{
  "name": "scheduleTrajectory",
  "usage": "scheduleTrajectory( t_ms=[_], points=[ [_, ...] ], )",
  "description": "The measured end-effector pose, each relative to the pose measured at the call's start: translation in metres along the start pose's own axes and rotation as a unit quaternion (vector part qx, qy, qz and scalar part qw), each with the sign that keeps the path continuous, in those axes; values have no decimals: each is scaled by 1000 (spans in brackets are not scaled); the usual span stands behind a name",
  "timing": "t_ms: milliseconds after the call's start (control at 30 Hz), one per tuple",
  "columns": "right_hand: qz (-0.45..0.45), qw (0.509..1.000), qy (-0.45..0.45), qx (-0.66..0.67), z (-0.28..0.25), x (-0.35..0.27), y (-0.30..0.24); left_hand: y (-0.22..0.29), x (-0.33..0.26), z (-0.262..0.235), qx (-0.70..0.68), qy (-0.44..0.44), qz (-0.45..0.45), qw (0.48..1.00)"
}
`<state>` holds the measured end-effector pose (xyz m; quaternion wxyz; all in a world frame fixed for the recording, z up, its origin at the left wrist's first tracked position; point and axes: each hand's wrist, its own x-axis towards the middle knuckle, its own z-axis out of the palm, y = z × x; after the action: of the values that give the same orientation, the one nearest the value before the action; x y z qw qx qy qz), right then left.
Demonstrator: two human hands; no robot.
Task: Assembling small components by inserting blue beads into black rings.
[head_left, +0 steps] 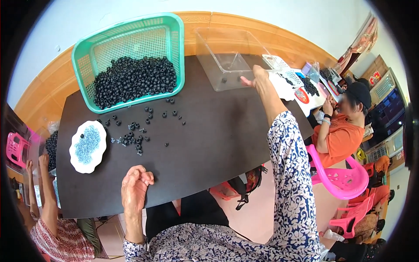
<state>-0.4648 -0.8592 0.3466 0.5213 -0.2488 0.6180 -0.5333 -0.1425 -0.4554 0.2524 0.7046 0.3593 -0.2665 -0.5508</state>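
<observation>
My left hand (134,187) rests at the near edge of the dark table, fingers curled together; whatever they may hold is hidden. My right hand (258,75) reaches over the near right side of a clear plastic box (208,65). One digit stretches out to the left, and the others are mostly hidden. A few small black pieces (224,80) show low in the box. Loose black bead-like pieces (131,139) lie scattered on the table, with small clear pieces among them. A white scalloped plate (74,157) of clear bluish pieces (88,144) sits at the left.
A green plastic basket (180,56) with a heap of black pieces (135,81) stands at the back left. To the right, a person in orange (342,131) sits at a white table beside a pink chair (345,181). Another person's arms (46,187) show at the left.
</observation>
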Motion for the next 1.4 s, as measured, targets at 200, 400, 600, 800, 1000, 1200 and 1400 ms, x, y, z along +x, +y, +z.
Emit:
scheduleTrajectory(
  t_ms=[200, 400, 600, 800, 1000, 1200, 1400],
  points=[
    [-85, 992, 28, 93, 10, -1, 25, 5, 4, 10, 52, -19, -9, 998],
    [-92, 986, 52, 130, 27, 5, 54, 23, 11, 48, 138, -62, -54, 987],
    [-74, 979, 60, 178, 36, -6, 78, 15, 58, 89, 194, -161, -129, 959],
    [-55, 963, 31, 264, 39, -7, 95, -30, 145, 124, 285, -177, -78, 939],
    [-46, 967, -37, 247, 35, 1, 105, -68, 253, 144, 557, -74, 256, 787],
    [17, 984, -120, 131, 9, 19, 102, -79, 297, 175, 580, -51, 177, 794],
    [21, 976, -169, -135, -2, 1, 85, -85, 324, 163, 611, -41, 265, 744]
  ],
)
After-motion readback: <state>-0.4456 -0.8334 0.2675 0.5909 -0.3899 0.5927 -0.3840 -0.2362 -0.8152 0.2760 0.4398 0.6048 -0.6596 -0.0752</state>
